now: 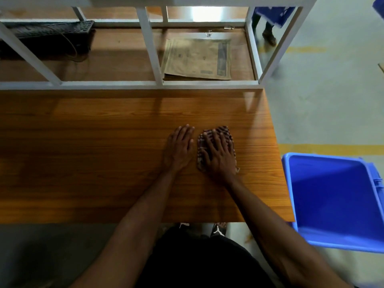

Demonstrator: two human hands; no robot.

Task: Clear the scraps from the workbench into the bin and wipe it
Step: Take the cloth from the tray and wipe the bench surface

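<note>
A checked cloth (225,132) lies on the wooden workbench (93,152), right of centre. My right hand (218,154) presses flat on the cloth with its fingers spread and straight. Just to its left, my left hand (179,148) rests flat on the bare wood, fingers straight, touching nothing else. A blue plastic bin (291,183) stands on the floor against the bench's right end, its inside looking bare. No scraps show on the bench top.
A white metal frame (149,44) rises along the back of the bench. Behind it lie a brown paper envelope (197,59) and a black keyboard (47,30) with its cable. Another person's foot (269,37) shows on the floor at the back right.
</note>
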